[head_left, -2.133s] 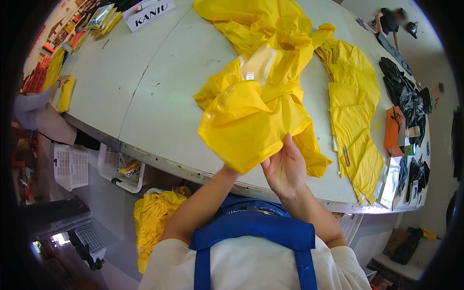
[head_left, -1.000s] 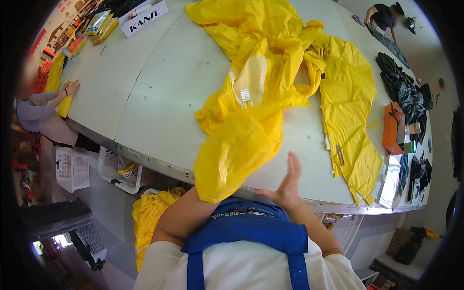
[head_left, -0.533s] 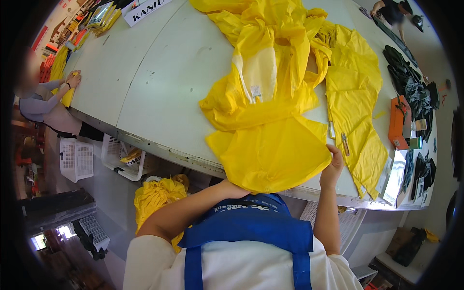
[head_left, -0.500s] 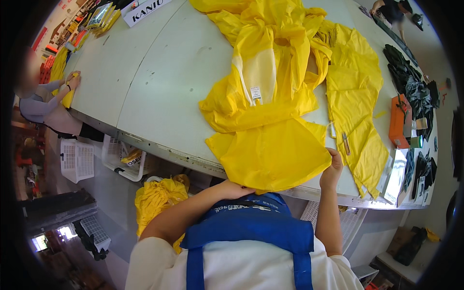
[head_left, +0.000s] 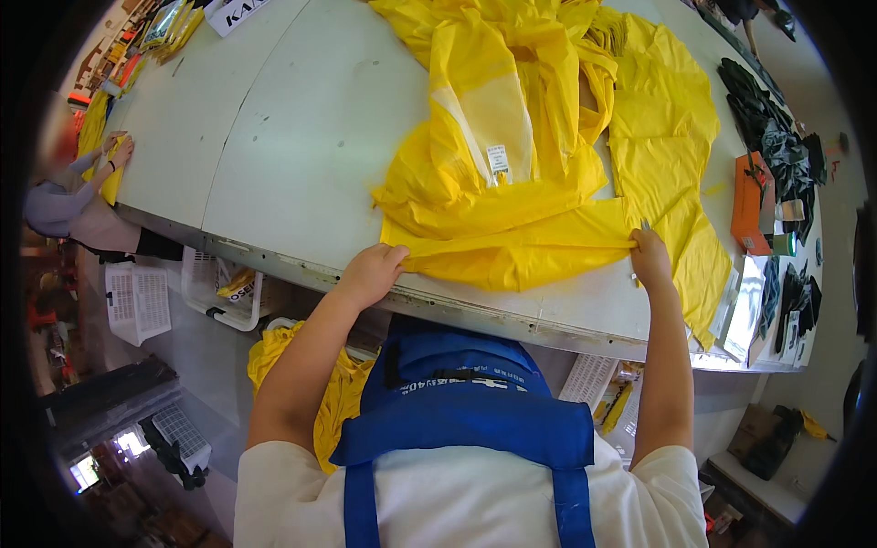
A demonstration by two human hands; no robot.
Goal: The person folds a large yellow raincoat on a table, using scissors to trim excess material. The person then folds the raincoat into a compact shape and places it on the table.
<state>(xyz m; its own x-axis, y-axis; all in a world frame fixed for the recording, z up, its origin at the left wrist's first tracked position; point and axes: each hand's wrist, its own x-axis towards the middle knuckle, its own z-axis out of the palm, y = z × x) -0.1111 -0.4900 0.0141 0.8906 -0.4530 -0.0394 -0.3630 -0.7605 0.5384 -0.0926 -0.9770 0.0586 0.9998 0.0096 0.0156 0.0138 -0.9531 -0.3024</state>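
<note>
A yellow raincoat (head_left: 493, 205) with a pale lining and a white label (head_left: 498, 159) lies bunched on the table in front of me. Its near flap is drawn taut sideways and folded along the near edge. My left hand (head_left: 373, 274) pinches the flap's left corner, close to the table edge. At the opposite corner, my right hand (head_left: 650, 258) grips the same flap with closed fingers. Beside the right hand a flat yellow garment piece (head_left: 662, 137) is spread out. A small metal tool (head_left: 645, 225) pokes out by the right fingers, mostly hidden.
On the right of the table (head_left: 301, 155) are an orange box (head_left: 752, 203), a green roll (head_left: 784, 244) and dark garments (head_left: 776, 137). White baskets (head_left: 228, 288) and a yellow heap (head_left: 343, 393) sit below the edge. Another person (head_left: 68, 196) handles yellow fabric at far left.
My left hand has moved from near my waist up to the flap's left corner. The right hand has moved slightly up and outward. The flap, previously hanging toward me, is now folded up and stretched.
</note>
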